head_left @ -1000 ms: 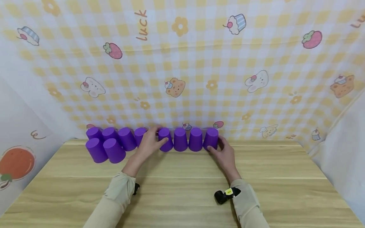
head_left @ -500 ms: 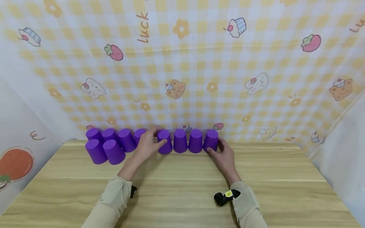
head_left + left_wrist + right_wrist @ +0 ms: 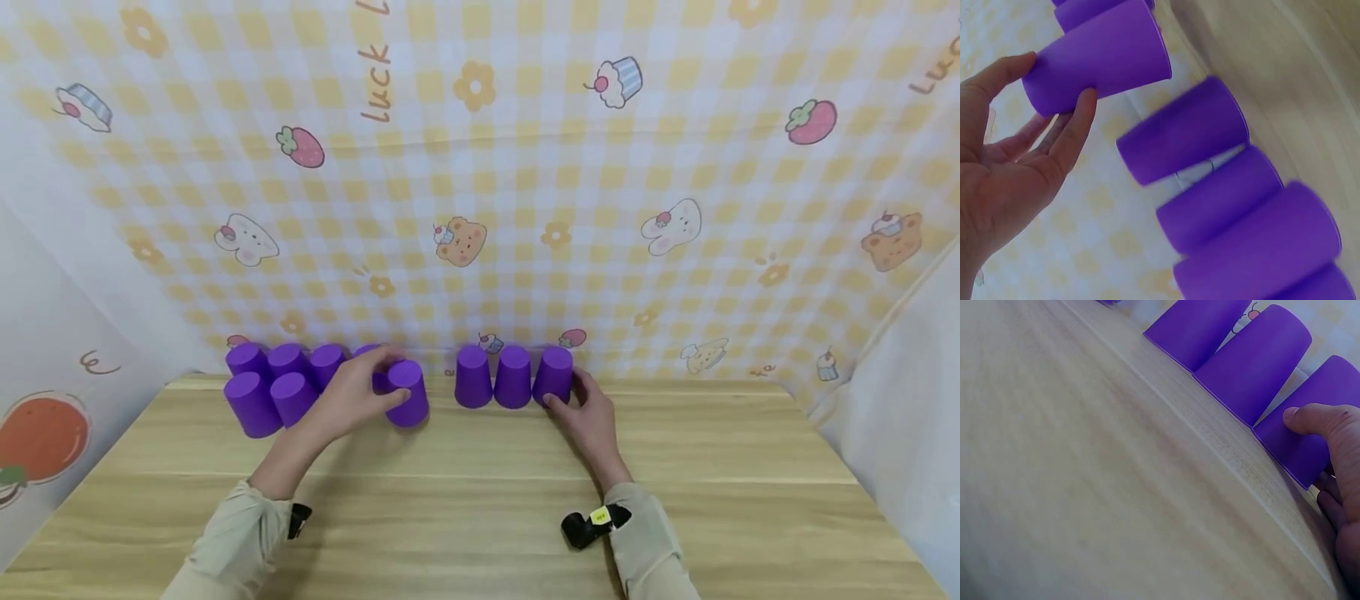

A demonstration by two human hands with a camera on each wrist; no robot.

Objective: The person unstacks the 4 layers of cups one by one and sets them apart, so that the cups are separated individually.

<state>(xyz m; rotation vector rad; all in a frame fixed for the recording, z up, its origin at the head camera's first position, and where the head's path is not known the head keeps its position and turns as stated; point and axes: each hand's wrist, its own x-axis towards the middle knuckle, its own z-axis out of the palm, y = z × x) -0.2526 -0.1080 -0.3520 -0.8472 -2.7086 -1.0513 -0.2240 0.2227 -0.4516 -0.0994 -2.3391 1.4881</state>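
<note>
Purple cups stand upside down along the back of the wooden table. My left hand (image 3: 356, 396) pinches one purple cup (image 3: 408, 398) between thumb and fingers, a little in front of the back row. In the left wrist view this held cup (image 3: 1100, 59) is apart from the neighbouring cup (image 3: 1185, 131); whether its rim touches the table, I cannot tell. At the row's right end my right hand (image 3: 592, 417) holds another cup (image 3: 553, 375), its thumb on the front, as the right wrist view also shows. Two more cups, including a middle one (image 3: 513, 377), stand just left of it.
Several cups are grouped at the left, with a front cup (image 3: 252, 406) before the back row and others partly behind my left hand. A checked cloth (image 3: 480, 167) hangs close behind the cups. The wooden table (image 3: 465, 500) extends toward me.
My left hand has moved left and toward me with its cup, opening a gap in the row. My right hand keeps its place on the end cup. The head view has tilted slightly.
</note>
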